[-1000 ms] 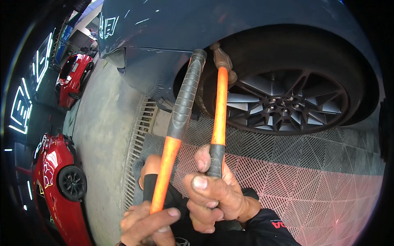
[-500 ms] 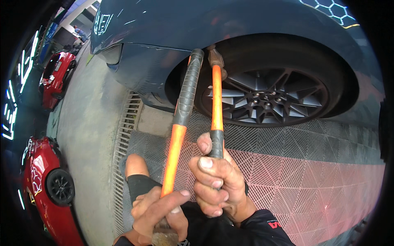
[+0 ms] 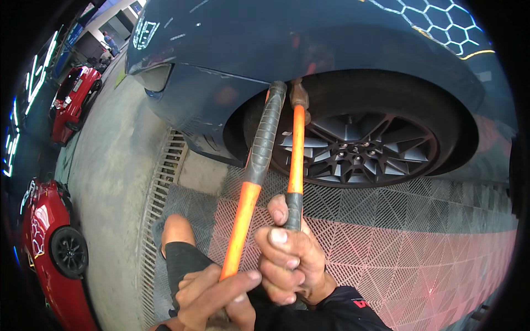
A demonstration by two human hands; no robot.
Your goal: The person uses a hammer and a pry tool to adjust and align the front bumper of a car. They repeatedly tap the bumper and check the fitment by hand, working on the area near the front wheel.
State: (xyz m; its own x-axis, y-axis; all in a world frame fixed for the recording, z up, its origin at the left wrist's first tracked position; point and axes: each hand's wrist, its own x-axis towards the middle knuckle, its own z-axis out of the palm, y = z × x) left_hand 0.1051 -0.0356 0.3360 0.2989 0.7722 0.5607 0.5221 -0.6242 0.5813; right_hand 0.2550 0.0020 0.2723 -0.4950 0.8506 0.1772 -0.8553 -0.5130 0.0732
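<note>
Wheel point(image 3: 359, 146) shifted right, hands point(image 3: 290, 259) gripping orange-handled tools point(image 3: 296, 160)

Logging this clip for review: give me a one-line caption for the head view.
Left hand and right hand each hold an orange-and-black long-handled tool up at the dark blue car's wheel arch.

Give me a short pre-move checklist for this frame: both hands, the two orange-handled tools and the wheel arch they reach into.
1. Left hand closed around the orange shaft of the left tool: ok.
2. Right hand wrapped around the dark grip of the right tool: ok.
3. Both tool heads up at the wheel arch of the dark car: ok.
4. What the tool heads actually touch inside the arch: cannot tell, it is in shadow.
5. The two shafts apart along their length: ok lower down, cannot tell at the top, where they converge.
6. Knee on the grid floor tiles, apart from the tyre: ok.
</note>
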